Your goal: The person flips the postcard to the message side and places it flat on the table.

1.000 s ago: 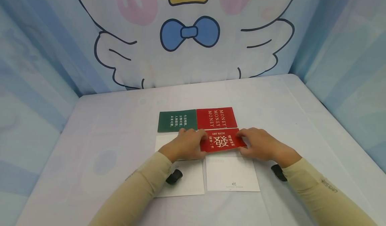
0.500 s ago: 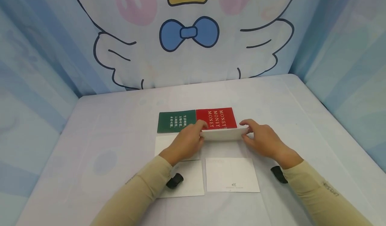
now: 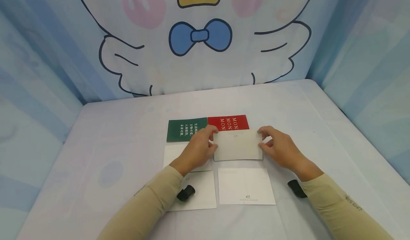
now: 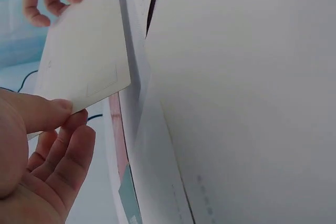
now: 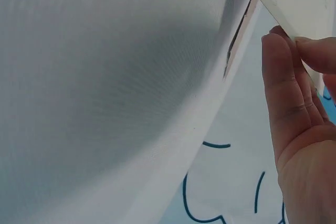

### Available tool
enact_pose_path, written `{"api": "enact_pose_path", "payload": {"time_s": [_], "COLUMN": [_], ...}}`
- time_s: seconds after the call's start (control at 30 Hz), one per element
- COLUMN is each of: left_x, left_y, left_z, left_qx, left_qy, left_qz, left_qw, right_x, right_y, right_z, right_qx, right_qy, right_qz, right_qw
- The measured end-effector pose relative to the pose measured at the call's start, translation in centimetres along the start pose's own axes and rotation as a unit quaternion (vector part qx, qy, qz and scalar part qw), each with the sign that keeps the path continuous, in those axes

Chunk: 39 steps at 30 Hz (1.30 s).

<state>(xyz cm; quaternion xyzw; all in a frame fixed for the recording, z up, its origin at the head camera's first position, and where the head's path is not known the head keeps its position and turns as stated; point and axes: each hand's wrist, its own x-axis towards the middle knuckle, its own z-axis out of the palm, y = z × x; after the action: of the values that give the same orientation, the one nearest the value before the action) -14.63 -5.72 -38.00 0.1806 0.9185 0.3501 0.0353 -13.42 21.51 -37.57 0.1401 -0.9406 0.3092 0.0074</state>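
Note:
Both hands hold one postcard (image 3: 237, 145) by its short sides, its plain white back toward the head camera. At its left edge the left hand (image 3: 199, 147) pinches it between thumb and fingers, and in the left wrist view the thumb lies on the pale face of the postcard (image 4: 86, 45). The right hand (image 3: 282, 148) pinches the opposite edge; its fingers also show in the right wrist view around the corner of the postcard (image 5: 307, 3). Behind it lies a red postcard (image 3: 227, 122) lettered MONEY, partly covered in the head view. A green postcard (image 3: 184, 130) lies left of that one.
White-faced cards lie nearer the person: one (image 3: 174, 154) partly behind the left hand, one (image 3: 203, 195) below it, and another (image 3: 246, 184) in front of the held postcard. A pale cloth covers the table (image 3: 112, 136). A printed curtain (image 3: 205, 69) stands behind.
The held postcard has been turned over: its red face with large Chinese lettering showed first, then it stood nearly edge-on, and now its white back shows. The other cards stay put.

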Motion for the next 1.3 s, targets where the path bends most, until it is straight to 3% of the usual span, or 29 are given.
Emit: {"api": "enact_pose_path", "payload": {"time_s": [0.2,0.37,0.53,1.03,1.3], "left_x": [0.2,0.3,0.3,0.3,0.2], "left_y": [-0.2,-0.2,-0.2,0.0,0.0], "left_z": [0.6,1.0,1.1,0.8,0.7], "left_qx": [0.068,0.149,0.191,0.197,0.192], "left_qy": [-0.033,-0.046,-0.061,-0.112,-0.112], "left_qz": [-0.018,-0.011,-0.014,-0.031,-0.031], "left_qw": [0.9970,0.9877,0.9795,0.9736,0.9745], "right_x": [0.1,0.3,0.5,0.9,1.0], "right_y": [0.2,0.2,0.0,-0.4,-0.6], "right_z": [0.3,0.6,0.9,1.0,0.8], "right_qx": [-0.011,-0.055,-0.075,-0.090,-0.117], "right_qy": [-0.045,-0.058,-0.073,-0.129,-0.140], "right_qz": [0.019,0.021,0.008,0.016,0.010], "right_qw": [0.999,0.997,0.994,0.987,0.983]}}
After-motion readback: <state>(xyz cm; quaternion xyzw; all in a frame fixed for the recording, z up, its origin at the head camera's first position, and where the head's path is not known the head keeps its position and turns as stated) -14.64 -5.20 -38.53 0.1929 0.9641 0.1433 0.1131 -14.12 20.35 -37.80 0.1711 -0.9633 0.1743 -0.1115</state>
